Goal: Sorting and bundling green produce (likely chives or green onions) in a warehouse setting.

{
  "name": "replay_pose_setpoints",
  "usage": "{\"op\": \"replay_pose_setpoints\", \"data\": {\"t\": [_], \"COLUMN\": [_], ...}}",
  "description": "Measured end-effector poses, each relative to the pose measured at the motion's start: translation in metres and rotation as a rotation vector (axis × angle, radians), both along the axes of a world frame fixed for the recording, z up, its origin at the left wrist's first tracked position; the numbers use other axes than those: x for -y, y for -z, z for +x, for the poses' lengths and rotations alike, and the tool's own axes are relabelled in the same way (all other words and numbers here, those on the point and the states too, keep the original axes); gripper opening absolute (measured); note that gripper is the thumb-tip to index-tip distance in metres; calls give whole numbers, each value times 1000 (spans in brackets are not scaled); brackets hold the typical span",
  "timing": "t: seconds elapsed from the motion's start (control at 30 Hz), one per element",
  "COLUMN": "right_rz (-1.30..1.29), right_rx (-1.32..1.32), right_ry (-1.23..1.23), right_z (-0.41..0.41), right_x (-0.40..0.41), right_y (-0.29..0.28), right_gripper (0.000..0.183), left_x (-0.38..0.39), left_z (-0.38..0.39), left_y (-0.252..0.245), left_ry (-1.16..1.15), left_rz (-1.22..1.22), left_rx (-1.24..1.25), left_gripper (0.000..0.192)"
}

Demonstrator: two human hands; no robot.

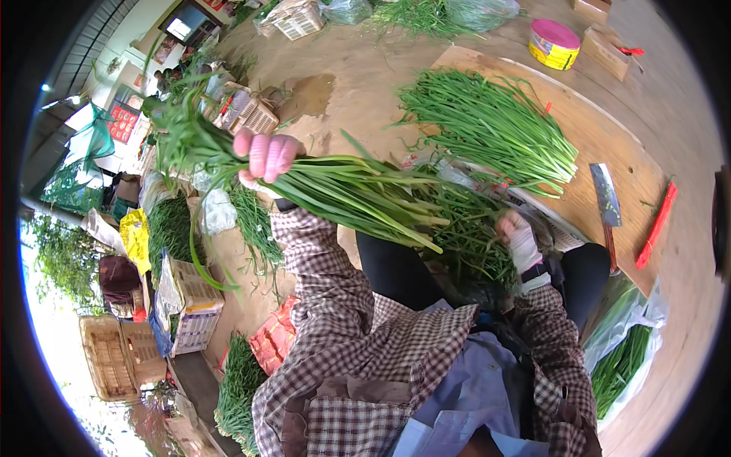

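My left hand (268, 155) is closed around a thick bunch of long flat green leaves, likely garlic chives (354, 185). Its pale cut ends point right and its leafy tips droop to the left. My right hand (518, 239), partly wrapped in pale material, is curled at the edge of a pile of loose chive leaves (468, 234) before my knees. Whether its fingers hold any leaf is not visible. Beyond it, a larger sheaf of chives (491, 125) lies on a wooden board (617, 143).
A cleaver (606, 191) and red ties (657, 225) lie on the board's right part. A plastic bag of chives (625, 348) stands below its corner. A pink-lidded tub (554, 43) and a cardboard box (605, 51) stand beyond. Crates (194, 303) and bundled greens (240, 388) are at left.
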State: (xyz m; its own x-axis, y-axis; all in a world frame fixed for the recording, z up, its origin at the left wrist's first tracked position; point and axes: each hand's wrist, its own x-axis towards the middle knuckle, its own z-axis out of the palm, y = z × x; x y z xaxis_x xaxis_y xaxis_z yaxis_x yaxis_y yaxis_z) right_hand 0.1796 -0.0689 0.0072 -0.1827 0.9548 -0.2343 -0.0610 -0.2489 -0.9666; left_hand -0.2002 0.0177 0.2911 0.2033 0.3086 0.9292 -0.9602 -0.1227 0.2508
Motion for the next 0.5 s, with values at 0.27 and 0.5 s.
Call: {"op": "replay_pose_setpoints", "data": {"t": [0.27, 0.5], "right_rz": [562, 1040], "right_rx": [1059, 497], "right_ry": [-4, -121], "right_z": [-44, -129], "right_x": [-18, -38], "right_y": [-136, -236], "right_gripper": [38, 23], "left_x": [-11, -24], "left_z": [0, 39], "left_y": [-20, 3], "left_ry": [124, 263], "left_rz": [193, 155], "left_rx": [-99, -163], "left_gripper": [19, 29]}}
